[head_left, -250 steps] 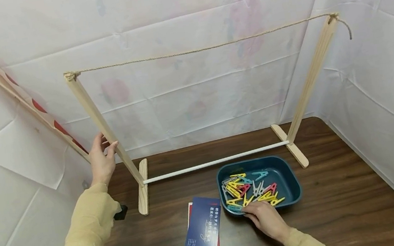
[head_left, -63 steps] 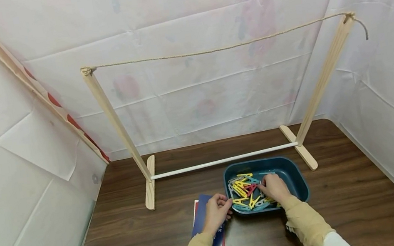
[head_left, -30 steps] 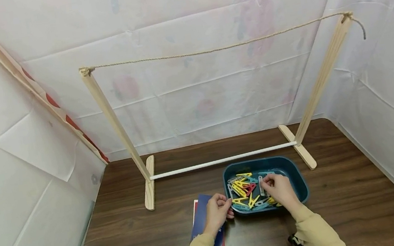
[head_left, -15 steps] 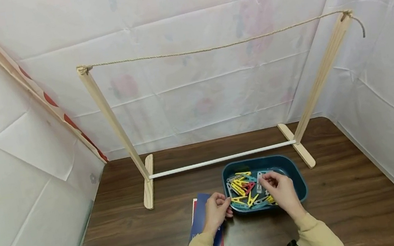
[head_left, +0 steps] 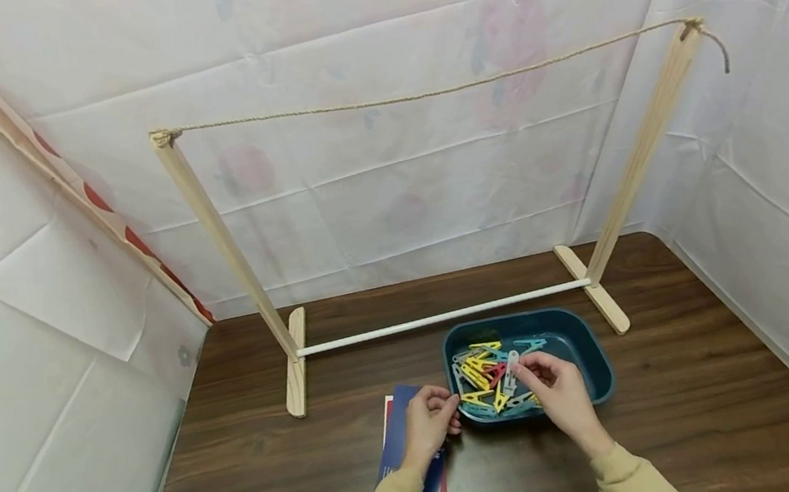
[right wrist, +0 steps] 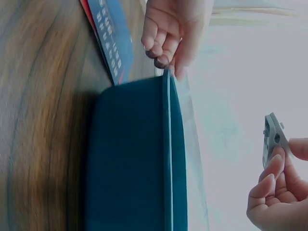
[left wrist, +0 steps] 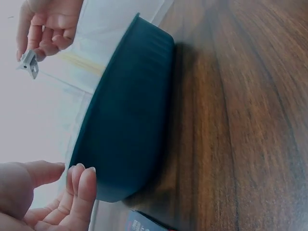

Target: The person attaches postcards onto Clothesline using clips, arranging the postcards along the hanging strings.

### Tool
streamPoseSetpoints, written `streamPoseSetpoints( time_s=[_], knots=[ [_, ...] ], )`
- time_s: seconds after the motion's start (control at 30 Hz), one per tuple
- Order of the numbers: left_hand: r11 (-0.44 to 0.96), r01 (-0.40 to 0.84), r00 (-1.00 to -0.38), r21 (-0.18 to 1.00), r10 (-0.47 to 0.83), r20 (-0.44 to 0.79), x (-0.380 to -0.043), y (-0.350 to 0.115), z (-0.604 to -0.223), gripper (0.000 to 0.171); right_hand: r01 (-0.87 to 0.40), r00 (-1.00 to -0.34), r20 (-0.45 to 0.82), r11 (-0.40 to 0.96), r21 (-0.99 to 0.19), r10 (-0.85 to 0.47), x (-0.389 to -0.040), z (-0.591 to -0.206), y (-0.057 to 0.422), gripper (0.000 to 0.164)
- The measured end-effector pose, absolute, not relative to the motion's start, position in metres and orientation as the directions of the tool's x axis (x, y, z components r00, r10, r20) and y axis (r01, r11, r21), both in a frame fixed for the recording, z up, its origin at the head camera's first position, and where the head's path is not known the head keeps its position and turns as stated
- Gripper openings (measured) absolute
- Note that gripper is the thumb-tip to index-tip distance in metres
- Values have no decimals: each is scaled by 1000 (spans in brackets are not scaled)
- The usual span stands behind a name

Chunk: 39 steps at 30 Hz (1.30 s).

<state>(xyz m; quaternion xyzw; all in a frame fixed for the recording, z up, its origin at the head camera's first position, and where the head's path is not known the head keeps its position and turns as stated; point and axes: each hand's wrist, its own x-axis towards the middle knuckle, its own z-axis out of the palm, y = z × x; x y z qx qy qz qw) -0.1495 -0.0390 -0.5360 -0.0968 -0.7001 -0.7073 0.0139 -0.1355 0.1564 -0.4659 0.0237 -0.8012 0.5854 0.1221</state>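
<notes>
My right hand (head_left: 562, 390) pinches a grey clothespin (head_left: 510, 374) between thumb and fingertips, over the blue plastic basin (head_left: 591, 349). The right wrist view shows that clothespin (right wrist: 274, 137) raised above the basin's rim (right wrist: 168, 159). At the basin's left corner, my left hand (head_left: 428, 422) has its thumb on the inner side of the rim and its fingers against the outer wall, as the left wrist view shows at the fingers (left wrist: 84, 192). Yellow, red, grey and teal clothespins (head_left: 475, 373) lie in the basin, mostly toward its left side.
Blue, red and white cards (head_left: 399, 439) lie stacked under the left forearm. Behind the basin stands a wooden frame with two posts (head_left: 214, 229), a white bottom bar (head_left: 406, 328) and a twine line (head_left: 374, 103) tied across the top. Patterned white sheets (head_left: 371, 22) surround the table (head_left: 246, 485).
Earlier the left hand held the frame's left post; it moved to the basin's rim. The right hand reached among the clothespins, lifted a grey one and turned it upright, shifting slightly left.
</notes>
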Motion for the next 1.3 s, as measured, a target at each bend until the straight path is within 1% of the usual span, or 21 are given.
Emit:
streamPoseSetpoints(
  time_s=[0.1, 0.13, 0.23, 0.3, 0.37, 0.5, 0.7, 0.8, 0.93, 1.03, 1.07, 1.1, 1.23, 1.27, 1.3],
  knots=[
    [-11, 113, -989, 994, 97, 113, -148, -40, -530, 17, -159, -974, 195, 269, -950, 111, -134, -465, 154, 12],
    [12, 45, -995, 999, 87, 44, -145, -40, -521, 18, -148, -977, 181, 252, -956, 113, -134, -465, 153, 12],
    [60, 3, -996, 998, 86, -2, -137, -37, -496, 17, -116, -982, 143, 205, -972, 121, -132, -465, 152, 14],
    [76, 14, -995, 997, 96, 7, -131, -35, -479, 16, -114, -982, 137, 172, -978, 129, -131, -464, 150, 15],
    [96, 52, -993, 994, 108, 41, -125, -32, -466, 15, -116, -981, 136, 140, -983, 139, -129, -463, 149, 17],
    [81, 82, -987, 993, 143, 70, -117, -28, -452, 15, -115, -980, 127, 83, -990, 153, -127, -461, 146, 19],
    [63, 95, -979, 994, 188, 82, -110, -23, -438, 19, -102, -980, 105, 27, -994, 169, -123, -462, 144, 21],
    [70, 98, -976, 993, 201, 82, -107, -20, -433, 21, -111, -978, 104, -28, -993, 179, -120, -463, 142, 19],
    [81, 117, -974, 990, 206, 98, -103, -17, -429, 24, -134, -977, 113, -105, -985, 181, -116, -462, 140, 16],
    [78, 131, -973, 988, 203, 113, -101, -14, -426, 26, -184, -973, 159, -143, -972, 167, -115, -466, 139, 15],
    [74, 133, -973, 988, 201, 116, -100, -14, -425, 27, -219, -969, 194, -175, -960, 151, -115, -470, 139, 15],
    [72, 136, -973, 988, 199, 120, -100, -13, -425, 27, -256, -963, 233, -193, -947, 136, -119, -482, 142, 15],
    [59, 143, -974, 988, 187, 130, -98, -11, -424, 26, -379, -925, 374, -276, -883, 73, -136, -541, 154, 18],
    [57, 145, -974, 988, 184, 132, -98, -11, -423, 26, -394, -917, 393, -288, -873, 65, -141, -557, 157, 19],
    [57, 148, -974, 987, 180, 136, -97, -10, -423, 25, -397, -916, 395, -272, -877, 65, -145, -570, 159, 20]
  ],
)
